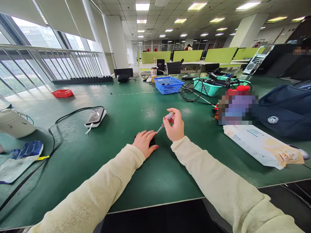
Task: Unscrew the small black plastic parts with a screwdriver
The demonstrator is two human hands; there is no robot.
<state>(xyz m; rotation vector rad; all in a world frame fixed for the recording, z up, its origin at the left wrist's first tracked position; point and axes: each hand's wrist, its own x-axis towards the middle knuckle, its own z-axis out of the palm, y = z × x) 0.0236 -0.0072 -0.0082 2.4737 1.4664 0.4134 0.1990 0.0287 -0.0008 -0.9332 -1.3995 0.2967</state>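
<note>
My left hand (pixel 143 142) rests palm down on the table, its fingers and thumb around a small black part (pixel 152 141) that it holds against the surface. Most of that part is hidden under the hand, so its kind cannot be told. In my right hand (pixel 176 125) is a slim screwdriver (pixel 160 128), the handle gripped between thumb and fingers. Its metal shaft slants down to the left, and the tip is beside my left fingertips, close to the black part. Whether the tip touches the part cannot be made out.
On the green table (pixel 126 116) are a phone on a white block (pixel 96 117), a red tray (pixel 62 94), a blue basket (pixel 168 85) and a teal basket (pixel 210 89) with cables. A tissue pack (pixel 259 145) and dark bag (pixel 289 110) lie right; a black cable (pixel 52 139) runs left.
</note>
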